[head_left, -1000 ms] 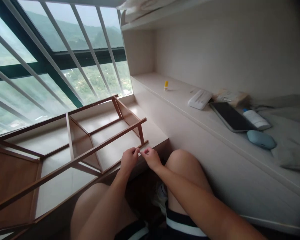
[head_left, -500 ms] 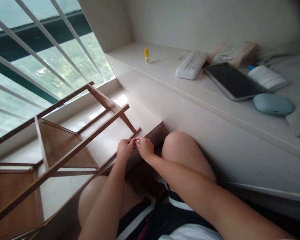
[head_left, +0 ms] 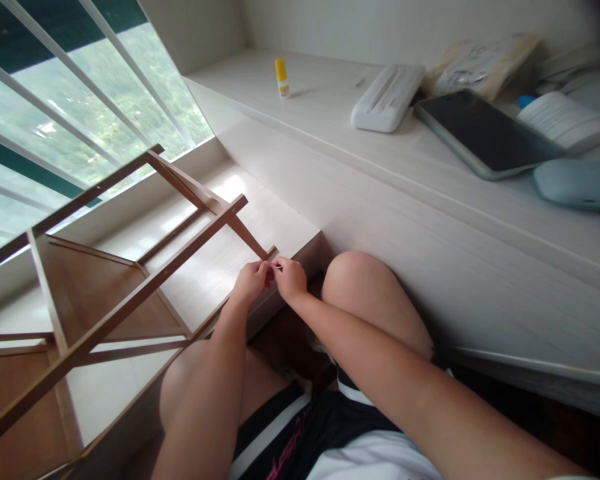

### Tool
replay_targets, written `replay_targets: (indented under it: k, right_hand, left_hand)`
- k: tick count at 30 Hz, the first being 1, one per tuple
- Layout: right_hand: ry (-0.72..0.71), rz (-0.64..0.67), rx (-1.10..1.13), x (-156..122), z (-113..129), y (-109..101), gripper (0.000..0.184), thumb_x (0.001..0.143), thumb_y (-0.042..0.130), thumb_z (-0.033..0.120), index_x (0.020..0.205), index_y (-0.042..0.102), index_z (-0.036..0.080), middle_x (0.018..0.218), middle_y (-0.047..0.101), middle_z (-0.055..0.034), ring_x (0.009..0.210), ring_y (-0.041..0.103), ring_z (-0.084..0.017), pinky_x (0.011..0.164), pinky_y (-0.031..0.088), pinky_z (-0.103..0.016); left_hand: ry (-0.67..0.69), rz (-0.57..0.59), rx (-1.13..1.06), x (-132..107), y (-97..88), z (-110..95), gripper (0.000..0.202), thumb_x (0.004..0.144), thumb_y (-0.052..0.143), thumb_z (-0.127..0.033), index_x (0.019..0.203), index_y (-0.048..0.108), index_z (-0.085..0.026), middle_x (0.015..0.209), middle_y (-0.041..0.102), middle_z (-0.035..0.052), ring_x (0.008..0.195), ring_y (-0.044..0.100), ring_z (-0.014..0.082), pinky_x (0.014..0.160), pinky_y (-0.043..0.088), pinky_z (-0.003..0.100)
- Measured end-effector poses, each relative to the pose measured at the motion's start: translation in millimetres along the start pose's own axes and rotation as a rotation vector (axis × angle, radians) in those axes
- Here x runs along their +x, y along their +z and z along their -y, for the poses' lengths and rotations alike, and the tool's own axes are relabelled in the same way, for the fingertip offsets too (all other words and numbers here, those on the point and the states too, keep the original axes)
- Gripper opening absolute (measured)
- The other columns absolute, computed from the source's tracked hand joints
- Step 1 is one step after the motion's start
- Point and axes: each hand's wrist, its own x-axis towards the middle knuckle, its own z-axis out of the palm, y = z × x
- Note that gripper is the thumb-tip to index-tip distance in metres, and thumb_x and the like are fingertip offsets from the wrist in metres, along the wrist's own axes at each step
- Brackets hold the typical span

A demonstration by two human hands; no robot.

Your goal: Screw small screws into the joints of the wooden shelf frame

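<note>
My left hand (head_left: pixel 250 280) and my right hand (head_left: pixel 291 279) meet above my knees, fingers closed and fingertips nearly touching. Between the right fingertips shows a small silvery piece (head_left: pixel 279 268), too small to name. Whatever the left fingers pinch is hidden. Both hands are right by the lower end of a brown wooden frame (head_left: pixel 180 257), close to its near rail. The frame has long rails, crosspieces and brown panels. It rests tilted on a pale ledge (head_left: pixel 280 217) below the window.
On the white shelf (head_left: pixel 325 113) to the right stand a yellow-capped small bottle (head_left: pixel 282 79), a white case (head_left: pixel 387 100), a tablet-like dark-screened device (head_left: pixel 490 132), a white bottle (head_left: pixel 565 121), a plastic packet (head_left: pixel 483 63) and a blue-grey rounded case (head_left: pixel 580 183). A barred window (head_left: pixel 145 80) is at upper left.
The view has shifted, so the shelf items sit higher and the frame further left. Both hands stay together, fingers closed, with less of the silvery piece showing.
</note>
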Motion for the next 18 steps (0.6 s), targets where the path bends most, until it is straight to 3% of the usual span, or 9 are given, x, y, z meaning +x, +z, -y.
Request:
replay_targets:
  k: [2, 5, 10, 14, 18]
  right_hand:
    - [0.013, -0.029, 0.084, 3, -4, 4, 0.018, 0.089, 0.056, 0.032, 0.086, 0.073, 0.026, 0.083, 0.073, -0.0030, 0.078, 0.065, -0.019, 0.071, 0.043, -0.027]
    - [0.041, -0.067, 0.217, 6, -10, 10, 0.017, 0.087, 0.058, 0.031, 0.087, 0.073, 0.024, 0.083, 0.074, -0.0026, 0.080, 0.065, -0.018, 0.075, 0.045, -0.026]
    - [0.078, -0.096, 0.375, 9, -18, 16, 0.015, 0.081, 0.063, 0.030, 0.087, 0.073, 0.022, 0.084, 0.074, -0.0024, 0.081, 0.066, -0.018, 0.077, 0.048, -0.027]
    - [0.114, -0.127, 0.507, 10, -21, 18, 0.014, 0.075, 0.065, 0.029, 0.082, 0.073, 0.019, 0.081, 0.073, -0.0035, 0.077, 0.066, -0.018, 0.075, 0.049, -0.027]
    - [0.201, -0.155, 0.672, 6, -23, 21, 0.017, 0.068, 0.070, 0.031, 0.077, 0.071, 0.017, 0.073, 0.071, -0.0030, 0.072, 0.065, -0.018, 0.069, 0.049, -0.027]
  left_hand:
    - [0.031, -0.031, 0.097, -3, -3.0, -2, 0.040, 0.090, 0.038, -0.042, 0.078, 0.066, -0.016, 0.066, 0.065, 0.0047, 0.052, 0.056, 0.0145, 0.051, 0.038, 0.026]
    - [0.046, -0.207, 0.300, -8, -8.4, -6, 0.033, 0.088, 0.045, -0.045, 0.082, 0.066, -0.020, 0.069, 0.066, 0.0039, 0.064, 0.058, 0.0173, 0.058, 0.038, 0.027]
    - [0.009, -0.490, 0.503, -7, -4.8, -7, 0.029, 0.083, 0.058, -0.047, 0.098, 0.061, -0.022, 0.097, 0.066, 0.0082, 0.090, 0.060, 0.0241, 0.072, 0.041, 0.031]
    - [0.101, -0.468, 0.581, -2, 1.9, -3, 0.020, 0.085, 0.057, -0.038, 0.098, 0.063, -0.023, 0.102, 0.064, 0.0087, 0.098, 0.057, 0.0255, 0.077, 0.042, 0.033]
    - [0.092, -0.407, 0.581, -10, 1.9, -1, 0.019, 0.086, 0.054, -0.035, 0.096, 0.067, -0.025, 0.100, 0.065, 0.0077, 0.094, 0.059, 0.0240, 0.074, 0.042, 0.031]
